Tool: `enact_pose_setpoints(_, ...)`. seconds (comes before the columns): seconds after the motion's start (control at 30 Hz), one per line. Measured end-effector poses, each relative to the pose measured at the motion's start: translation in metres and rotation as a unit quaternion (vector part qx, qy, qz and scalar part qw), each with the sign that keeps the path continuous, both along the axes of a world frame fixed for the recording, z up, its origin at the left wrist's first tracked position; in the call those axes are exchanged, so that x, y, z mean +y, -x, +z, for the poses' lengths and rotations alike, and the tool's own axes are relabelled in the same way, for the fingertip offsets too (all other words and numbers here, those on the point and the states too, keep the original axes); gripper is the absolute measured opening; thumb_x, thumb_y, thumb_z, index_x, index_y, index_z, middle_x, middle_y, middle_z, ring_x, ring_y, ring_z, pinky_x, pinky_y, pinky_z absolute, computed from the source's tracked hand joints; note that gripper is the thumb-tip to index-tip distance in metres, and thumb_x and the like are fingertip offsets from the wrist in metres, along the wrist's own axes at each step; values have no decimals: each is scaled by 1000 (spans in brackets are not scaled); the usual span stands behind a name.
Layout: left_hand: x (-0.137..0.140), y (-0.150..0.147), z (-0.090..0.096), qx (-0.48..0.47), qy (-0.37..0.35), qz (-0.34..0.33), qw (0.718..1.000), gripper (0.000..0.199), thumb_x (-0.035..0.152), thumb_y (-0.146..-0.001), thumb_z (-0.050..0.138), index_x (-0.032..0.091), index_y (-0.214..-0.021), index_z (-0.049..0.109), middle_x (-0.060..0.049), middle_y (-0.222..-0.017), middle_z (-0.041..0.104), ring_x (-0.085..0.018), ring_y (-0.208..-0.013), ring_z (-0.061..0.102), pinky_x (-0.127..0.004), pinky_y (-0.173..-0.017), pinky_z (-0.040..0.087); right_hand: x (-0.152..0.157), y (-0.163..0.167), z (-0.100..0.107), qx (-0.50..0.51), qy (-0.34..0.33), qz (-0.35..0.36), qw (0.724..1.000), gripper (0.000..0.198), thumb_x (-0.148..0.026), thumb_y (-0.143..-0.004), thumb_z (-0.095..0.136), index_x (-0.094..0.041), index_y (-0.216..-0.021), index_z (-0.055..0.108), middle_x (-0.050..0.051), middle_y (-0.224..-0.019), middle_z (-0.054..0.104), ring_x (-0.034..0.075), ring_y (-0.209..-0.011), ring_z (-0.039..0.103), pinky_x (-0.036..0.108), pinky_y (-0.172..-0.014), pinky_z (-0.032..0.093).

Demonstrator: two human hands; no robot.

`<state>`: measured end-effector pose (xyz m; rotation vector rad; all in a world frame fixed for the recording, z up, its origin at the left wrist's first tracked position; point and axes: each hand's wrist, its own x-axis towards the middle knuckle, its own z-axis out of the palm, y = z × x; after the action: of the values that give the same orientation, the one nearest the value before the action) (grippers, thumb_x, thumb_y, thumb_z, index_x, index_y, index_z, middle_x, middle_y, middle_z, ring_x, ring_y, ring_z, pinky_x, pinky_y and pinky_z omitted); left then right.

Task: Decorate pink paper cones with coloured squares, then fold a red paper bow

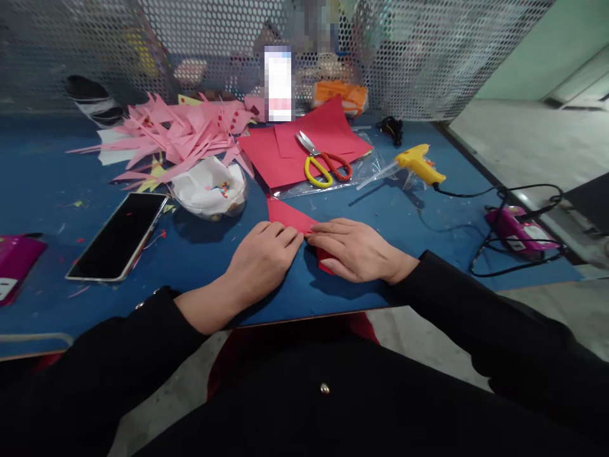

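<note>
A piece of red paper (286, 216), folded, lies on the blue table in front of me, partly covered by both hands. My left hand (262, 259) has its fingers curled and closed on the paper's near edge. From the other side my right hand (356, 249) grips the paper, fingers over the top and thumb by a folded flap. My fingertips almost meet at the middle of the sheet. Beyond them, scissors (328, 166) with one yellow and one red handle rest on a stack of red sheets (264, 158).
Pink paper cutouts (185, 130) are heaped at the back left, near a white-lined bowl (209, 187) and a dark phone (118, 236). A lit phone (278, 86) stands by the mesh panel. At right, a yellow glue gun (421, 164) has a trailing cord near a purple box (518, 230).
</note>
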<state>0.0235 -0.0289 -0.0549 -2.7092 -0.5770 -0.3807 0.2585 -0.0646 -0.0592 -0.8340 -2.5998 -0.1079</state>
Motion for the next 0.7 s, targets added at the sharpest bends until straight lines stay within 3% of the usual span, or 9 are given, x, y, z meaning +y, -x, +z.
enact_pose_setpoints(0.57,-2,0,1,10,-2,-6,1000,27,11,-97,46,7,-110,69,-10,-91,71,-27,-83,63,-40,-75,51,0,6,-1,-21,-27,-9,999,50,-38,-102,37,1,-118,64,26,-114,72,33,-106,69,50,-90,57)
enact_pose_setpoints(0.7,-9,5,2,20,9,10,1000,30,8,-95,44,3,-110,69,-15,-98,73,-28,-90,65,-41,-81,53,1,5,-2,-9,-13,-9,1000,49,-37,-102,38,1,-120,62,25,-114,72,32,-105,69,49,-92,56)
